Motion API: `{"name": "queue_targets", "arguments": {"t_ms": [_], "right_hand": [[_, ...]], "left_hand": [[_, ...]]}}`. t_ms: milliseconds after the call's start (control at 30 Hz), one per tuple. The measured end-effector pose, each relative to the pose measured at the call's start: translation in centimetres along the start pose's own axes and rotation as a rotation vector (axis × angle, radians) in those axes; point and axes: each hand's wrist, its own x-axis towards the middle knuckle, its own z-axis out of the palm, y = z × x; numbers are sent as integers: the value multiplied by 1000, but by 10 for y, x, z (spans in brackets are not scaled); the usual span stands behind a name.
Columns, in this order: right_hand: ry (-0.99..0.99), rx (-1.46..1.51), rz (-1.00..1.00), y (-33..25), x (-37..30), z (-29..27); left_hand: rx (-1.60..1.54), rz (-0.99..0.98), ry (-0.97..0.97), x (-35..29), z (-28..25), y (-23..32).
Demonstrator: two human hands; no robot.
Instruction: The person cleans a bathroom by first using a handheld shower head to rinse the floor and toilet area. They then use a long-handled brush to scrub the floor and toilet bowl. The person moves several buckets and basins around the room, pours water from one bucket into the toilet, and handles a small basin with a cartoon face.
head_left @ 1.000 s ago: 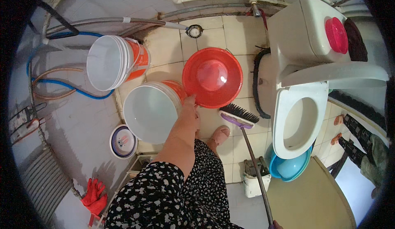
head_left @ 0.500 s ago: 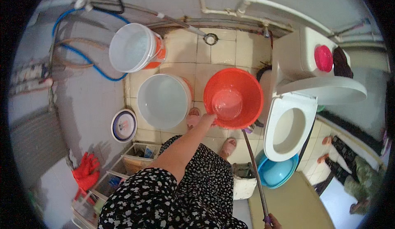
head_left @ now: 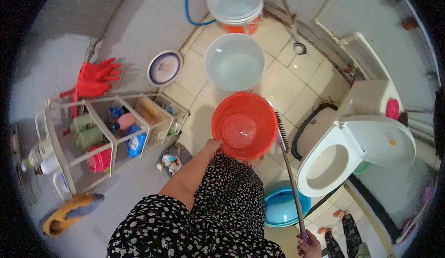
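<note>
My left hand (head_left: 214,146) is closed on the near left rim of a red plastic basin (head_left: 244,126), which is tilted so its inside faces up and shows a pale round bottom. At the lower right my right hand (head_left: 309,246) grips the purple end of a long-handled scrub brush (head_left: 291,179). The brush's metal handle runs up past the basin, and its dark bristle head (head_left: 281,130) shows beside the basin's right edge. Just beyond the basin stands a white bucket (head_left: 235,62) with water in it.
Another water-filled bucket (head_left: 235,3) stands farther back. On the right is a toilet (head_left: 330,171) with its lid raised; a blue basin (head_left: 287,207) lies nearer. A wire rack (head_left: 111,142) of bottles, red gloves (head_left: 95,79) and a white-and-blue bowl (head_left: 165,68) are left. Another person's legs (head_left: 352,235) show lower right.
My view has turned leftward, bringing the rack into fuller sight. My left hand still holds the red basin, now closer to me, and my right hand keeps its hold on the brush.
</note>
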Motion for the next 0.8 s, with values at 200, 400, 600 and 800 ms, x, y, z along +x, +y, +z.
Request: {"name": "queue_targets", "arguments": {"t_ms": [200, 400, 600, 800], "right_hand": [[121, -236, -16, -48, 15, 45], [125, -258, 5, -42, 23, 67], [115, -117, 63, -48, 21, 94], [89, -179, -58, -17, 25, 85]], "left_hand": [[-423, -110, 148, 101, -69, -125], [-708, -134, 227, 142, -115, -167], [-852, -219, 416, 174, -158, -207], [-983, -191, 418, 150, -187, -205]]}}
